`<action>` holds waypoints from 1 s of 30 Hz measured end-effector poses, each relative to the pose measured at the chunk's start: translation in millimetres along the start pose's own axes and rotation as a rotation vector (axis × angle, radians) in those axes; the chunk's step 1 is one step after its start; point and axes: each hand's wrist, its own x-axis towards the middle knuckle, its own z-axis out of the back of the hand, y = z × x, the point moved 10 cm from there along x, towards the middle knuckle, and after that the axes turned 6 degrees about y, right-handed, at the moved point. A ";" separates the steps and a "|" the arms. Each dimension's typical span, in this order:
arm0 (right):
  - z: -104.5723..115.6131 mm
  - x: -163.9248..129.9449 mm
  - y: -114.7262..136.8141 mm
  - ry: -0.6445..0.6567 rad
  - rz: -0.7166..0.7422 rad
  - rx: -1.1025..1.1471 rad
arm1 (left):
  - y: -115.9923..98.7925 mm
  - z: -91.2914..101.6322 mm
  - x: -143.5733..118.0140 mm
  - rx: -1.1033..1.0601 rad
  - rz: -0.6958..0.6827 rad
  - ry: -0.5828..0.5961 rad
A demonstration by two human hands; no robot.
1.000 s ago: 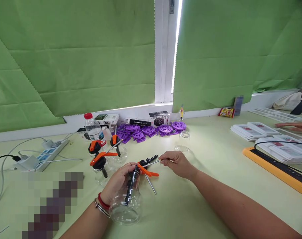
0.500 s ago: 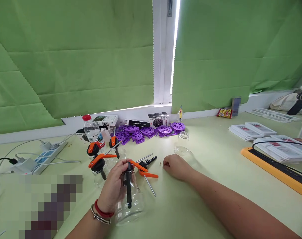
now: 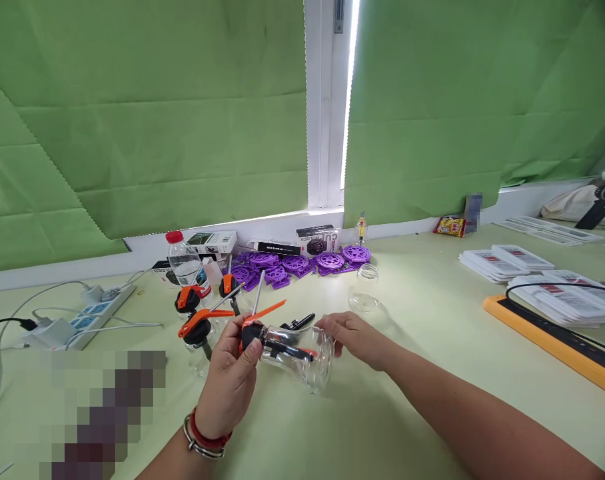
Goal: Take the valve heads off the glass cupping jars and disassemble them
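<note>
Behind held bottle (image 3: 295,355), pump head (image 3: 296,324) lies, seemingly loose.

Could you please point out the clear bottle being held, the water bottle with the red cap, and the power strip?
clear bottle (image 3: 310,363): head view, transparent body.
water bottle (image 3: 184,265): head view, upper body.
power strip (image 3: 93,312): head view, top face.

Both forearms are bare, and the left wrist wears a red band (image 3: 210,427) beside a silver bangle (image 3: 198,441).
</note>
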 end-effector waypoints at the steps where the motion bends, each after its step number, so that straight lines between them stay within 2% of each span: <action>1: -17.6 -3.2 1.1 0.131 -0.023 0.232 | -1.9 -3.4 -1.7 0.020 -0.020 0.023; 2: -32.9 -7.2 2.4 0.235 -0.057 0.427 | -3.4 -6.6 -3.6 0.052 -0.036 0.044; 4: -50.7 -13.2 6.2 0.339 -0.091 0.676 | -5.4 -11.2 -7.4 0.170 -0.056 0.077; 6: -55.9 -14.6 6.3 0.346 -0.093 0.739 | -6.8 -12.1 -10.0 0.354 -0.070 0.088; 8: -57.1 -14.5 6.2 0.329 -0.070 0.677 | -8.2 -8.1 -10.6 0.548 -0.074 0.059; 11: -49.7 -15.3 15.8 0.251 0.066 0.428 | -9.1 1.2 -7.5 0.693 -0.046 -0.019; 14: -36.7 -27.4 50.9 0.105 0.420 -0.102 | 0.6 8.9 -3.5 0.632 0.099 -0.077; 16: -41.2 -44.6 74.3 0.049 0.688 -0.483 | 5.2 10.1 -3.8 0.552 0.165 -0.102; 18: -41.0 -54.1 82.9 0.011 0.813 -0.617 | 1.9 7.7 -5.2 0.518 0.137 -0.102; 19: -34.4 -52.0 81.8 -0.010 0.786 -0.559 | -2.1 6.1 -6.3 0.527 0.096 -0.094; 21: -20.0 -37.7 66.4 -0.012 0.581 -0.298 | -12.1 3.8 -9.2 0.583 -0.013 -0.080; 23: -24.3 -24.8 41.0 0.093 0.312 -0.079 | -21.0 2.6 -12.0 0.655 -0.118 -0.073; 24: -30.5 -23.3 34.2 0.148 0.234 -0.046 | -23.5 2.6 -12.5 0.685 -0.150 -0.074; 25: -34.2 -24.3 34.2 0.170 0.220 -0.072 | -24.0 3.6 -12.2 0.704 -0.156 -0.080; 26: -34.9 -27.0 41.0 0.158 0.268 -0.152 | -22.4 5.4 -11.2 0.708 -0.138 -0.088; 28: -31.7 -38.5 66.6 0.062 0.482 -0.379 | -16.0 9.7 -9.2 0.674 -0.063 -0.105; 30: -28.3 -48.7 83.1 0.004 0.635 -0.481 | -14.0 10.8 -9.6 0.657 -0.037 -0.109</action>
